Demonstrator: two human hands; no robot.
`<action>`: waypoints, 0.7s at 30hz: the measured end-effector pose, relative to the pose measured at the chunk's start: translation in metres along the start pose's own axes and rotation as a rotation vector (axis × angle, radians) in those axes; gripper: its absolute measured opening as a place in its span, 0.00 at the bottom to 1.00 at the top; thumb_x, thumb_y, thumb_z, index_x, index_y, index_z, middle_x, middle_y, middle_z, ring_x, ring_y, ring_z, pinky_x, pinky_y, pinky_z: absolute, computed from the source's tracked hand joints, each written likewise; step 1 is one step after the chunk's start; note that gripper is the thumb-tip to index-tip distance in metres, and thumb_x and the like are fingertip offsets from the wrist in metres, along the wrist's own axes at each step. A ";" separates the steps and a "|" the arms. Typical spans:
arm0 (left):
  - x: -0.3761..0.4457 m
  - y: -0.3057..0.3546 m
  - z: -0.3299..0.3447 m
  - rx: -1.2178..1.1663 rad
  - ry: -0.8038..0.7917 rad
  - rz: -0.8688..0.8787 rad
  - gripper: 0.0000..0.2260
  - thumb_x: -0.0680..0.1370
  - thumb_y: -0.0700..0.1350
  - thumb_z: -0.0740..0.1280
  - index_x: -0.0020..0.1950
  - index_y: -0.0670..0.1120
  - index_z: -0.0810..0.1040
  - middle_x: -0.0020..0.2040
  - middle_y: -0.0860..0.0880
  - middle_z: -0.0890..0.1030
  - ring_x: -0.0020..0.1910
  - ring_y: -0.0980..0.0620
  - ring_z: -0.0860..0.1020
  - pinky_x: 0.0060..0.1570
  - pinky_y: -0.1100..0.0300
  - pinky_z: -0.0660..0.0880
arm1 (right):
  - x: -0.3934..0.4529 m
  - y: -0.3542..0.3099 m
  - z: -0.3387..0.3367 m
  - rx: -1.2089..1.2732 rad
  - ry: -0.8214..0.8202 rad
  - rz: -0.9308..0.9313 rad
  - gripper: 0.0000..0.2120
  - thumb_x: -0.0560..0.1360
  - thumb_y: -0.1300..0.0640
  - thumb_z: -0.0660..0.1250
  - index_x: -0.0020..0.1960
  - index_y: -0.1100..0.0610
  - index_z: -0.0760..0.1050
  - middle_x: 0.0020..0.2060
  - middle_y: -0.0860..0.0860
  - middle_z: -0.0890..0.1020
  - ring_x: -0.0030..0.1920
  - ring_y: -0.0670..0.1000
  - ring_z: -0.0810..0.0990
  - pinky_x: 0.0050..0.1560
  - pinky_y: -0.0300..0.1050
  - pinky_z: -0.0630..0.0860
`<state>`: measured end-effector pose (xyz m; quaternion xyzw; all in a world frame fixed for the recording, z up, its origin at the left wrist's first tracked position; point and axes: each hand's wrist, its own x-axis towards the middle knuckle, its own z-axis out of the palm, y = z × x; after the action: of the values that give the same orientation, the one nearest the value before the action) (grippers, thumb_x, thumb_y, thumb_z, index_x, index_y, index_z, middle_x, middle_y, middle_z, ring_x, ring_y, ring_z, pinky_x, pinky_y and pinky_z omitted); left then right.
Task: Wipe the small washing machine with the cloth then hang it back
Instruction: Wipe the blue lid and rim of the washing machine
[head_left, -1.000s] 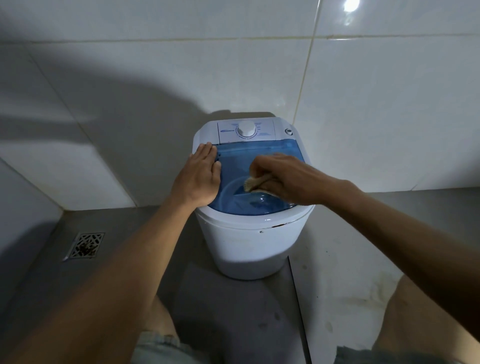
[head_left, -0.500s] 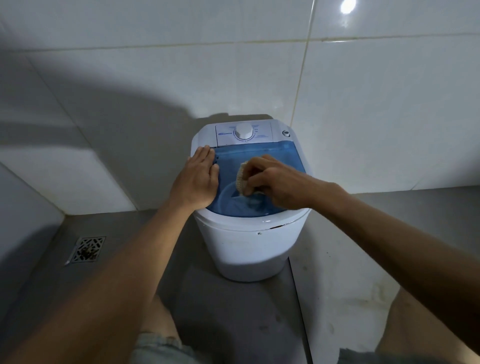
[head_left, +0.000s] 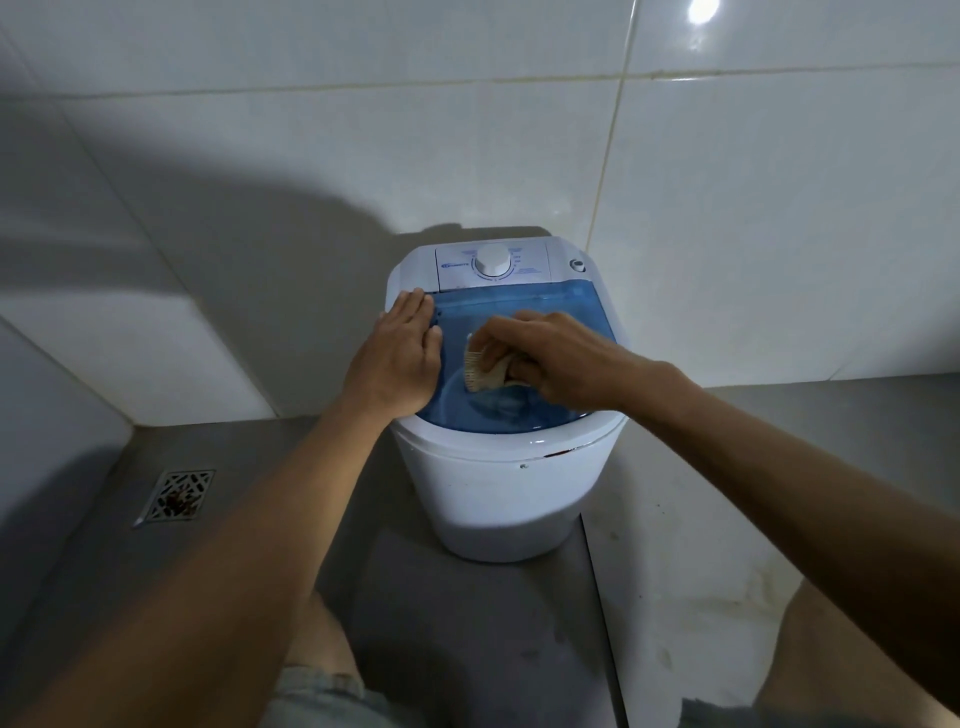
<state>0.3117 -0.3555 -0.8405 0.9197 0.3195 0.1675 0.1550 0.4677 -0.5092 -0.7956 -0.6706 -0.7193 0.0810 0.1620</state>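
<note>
A small white washing machine (head_left: 498, 493) stands on the grey floor against the tiled wall, with a clear blue lid (head_left: 571, 306) and a white dial (head_left: 492, 261) on its back panel. My left hand (head_left: 397, 358) lies flat on the lid's left edge, fingers together, holding nothing. My right hand (head_left: 550, 358) presses a bunched beige cloth (head_left: 480, 370) onto the middle of the blue lid. Most of the cloth is hidden under my fingers.
White wall tiles (head_left: 727, 234) rise right behind the machine. A metal floor drain (head_left: 175, 496) lies at the left. My bare knees and shorts show along the bottom edge, either side of a grey floor strip.
My right hand has slid the cloth leftward across the lid, from the right-centre toward my left hand. My left hand has stayed on the lid's left edge.
</note>
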 end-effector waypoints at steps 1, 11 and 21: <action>0.001 -0.001 0.000 -0.001 -0.002 -0.005 0.23 0.83 0.47 0.49 0.77 0.42 0.56 0.79 0.46 0.55 0.78 0.50 0.52 0.77 0.52 0.50 | -0.004 0.005 -0.005 -0.008 -0.017 0.006 0.22 0.77 0.66 0.67 0.67 0.49 0.70 0.56 0.52 0.77 0.52 0.54 0.78 0.53 0.49 0.77; 0.001 0.003 -0.002 -0.021 0.033 0.024 0.21 0.83 0.45 0.52 0.75 0.40 0.61 0.76 0.44 0.62 0.76 0.48 0.57 0.75 0.50 0.54 | -0.003 0.003 0.002 0.053 0.071 -0.008 0.19 0.76 0.64 0.69 0.64 0.51 0.75 0.53 0.52 0.82 0.52 0.53 0.79 0.54 0.51 0.78; 0.002 -0.003 0.000 -0.024 0.002 0.012 0.22 0.83 0.46 0.50 0.76 0.41 0.59 0.78 0.44 0.59 0.77 0.48 0.55 0.76 0.48 0.54 | -0.025 0.021 -0.015 0.071 0.049 0.017 0.15 0.76 0.60 0.71 0.62 0.52 0.76 0.54 0.47 0.83 0.53 0.47 0.80 0.56 0.47 0.78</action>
<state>0.3123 -0.3521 -0.8414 0.9195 0.3120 0.1733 0.1646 0.4936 -0.5338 -0.7912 -0.6725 -0.7060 0.0913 0.2025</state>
